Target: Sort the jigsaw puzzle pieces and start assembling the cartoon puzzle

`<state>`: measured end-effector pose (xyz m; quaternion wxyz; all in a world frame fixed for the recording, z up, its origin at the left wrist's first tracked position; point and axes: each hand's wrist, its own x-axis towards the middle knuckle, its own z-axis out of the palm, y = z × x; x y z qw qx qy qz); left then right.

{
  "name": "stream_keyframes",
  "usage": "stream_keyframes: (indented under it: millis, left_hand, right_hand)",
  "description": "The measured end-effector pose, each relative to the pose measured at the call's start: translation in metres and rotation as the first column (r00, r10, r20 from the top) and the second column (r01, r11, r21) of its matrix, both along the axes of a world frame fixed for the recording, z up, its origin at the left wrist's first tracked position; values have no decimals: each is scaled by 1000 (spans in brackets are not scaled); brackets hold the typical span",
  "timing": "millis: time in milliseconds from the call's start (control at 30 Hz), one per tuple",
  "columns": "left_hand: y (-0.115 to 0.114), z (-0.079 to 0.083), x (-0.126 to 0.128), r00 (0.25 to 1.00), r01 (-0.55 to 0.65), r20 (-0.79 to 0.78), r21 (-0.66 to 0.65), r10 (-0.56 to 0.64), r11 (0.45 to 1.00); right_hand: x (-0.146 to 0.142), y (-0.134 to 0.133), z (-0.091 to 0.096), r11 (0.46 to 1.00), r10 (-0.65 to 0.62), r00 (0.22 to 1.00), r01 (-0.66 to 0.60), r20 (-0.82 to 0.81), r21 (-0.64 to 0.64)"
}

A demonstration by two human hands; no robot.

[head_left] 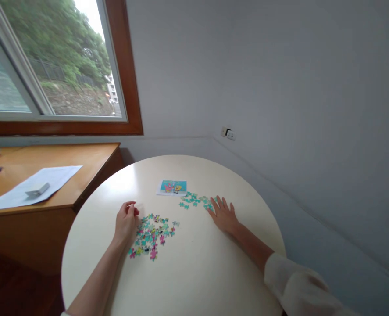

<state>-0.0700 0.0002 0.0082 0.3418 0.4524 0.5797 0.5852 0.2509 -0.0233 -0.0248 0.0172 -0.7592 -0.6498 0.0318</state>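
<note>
Fingers [225, 204] on the right hand [225, 218] are fanned apart, palm down, tips at the right end of a small teal jigsaw group [194, 200]. Left hand [125, 223] has its fingers curled in with the thumb close by, right at the edge of the big mixed jigsaw pile [150, 233]. Can't tell if there's a piece pinched in there tbh.

Progress-wise I'd call it early days: teal and pale green bits lie off to the right, while the pile has plenty of teal plus pink and yellow mixed in, so most of the sorting looks left to do. I can't make out any pieces clearly joined, they're too small to be sure.

Direction: individual pieces point every which way. The teal group stretches mostly left to right, from the near right corner of the cartoon picture card [173, 188] over to the right hand. The pile is a rough blob, no real long axis. The card lies long side across, picture upright for the person. All of it sits on a round white table [194, 281], wooden desk [92, 153] off to the left
</note>
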Motion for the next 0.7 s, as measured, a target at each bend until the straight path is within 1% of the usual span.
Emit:
stream_keyframes:
  millis: [100, 200, 267, 333, 400, 467, 533, 633, 700]
  left_hand:
    - [2, -4, -1, 1000, -5, 3, 7, 5, 1000]
    - [4, -7, -2, 1000, -11, 7, 23, 11, 1000]
    - [5, -10, -2, 1000, -8, 5, 27, 8, 1000]
    - [7, -14, -1, 1000, -3, 5, 26, 3, 1000]
    - [9, -18, -1, 1000, 21, -6, 23, -21, 1000]
    - [11, -22, -2, 995, 81, -56, 22, -80, 996]
    - [11, -23, -3, 977, 182, -121, 42, -175, 982]
    - [10, -20, -3, 935, 326, -167, 59, -313, 944]
    - [8, -17, -2, 916, 378, -164, 41, -367, 925]
  right_hand:
    - [-9, 21, -1, 1000, 5, 1000, -5, -28, 10]
    - [-17, 35, -1, 999, 4, 999, -3, -38, 34]
    - [-20, 40, -1, 998, 3, 999, -1, -46, 60]
    - [-21, 40, 0, 993, 21, 999, -15, -46, 113]
    - [-23, 36, 0, 977, 87, 996, -81, -23, 195]
    - [-26, 31, 1, 944, 191, 982, -187, 13, 273]
    - [-33, 28, 2, 913, 269, 963, -261, 21, 315]
    - [-47, 32, 7, 904, 291, 956, -265, -30, 336]
    - [-58, 40, 12, 908, 294, 953, -254, -75, 334]
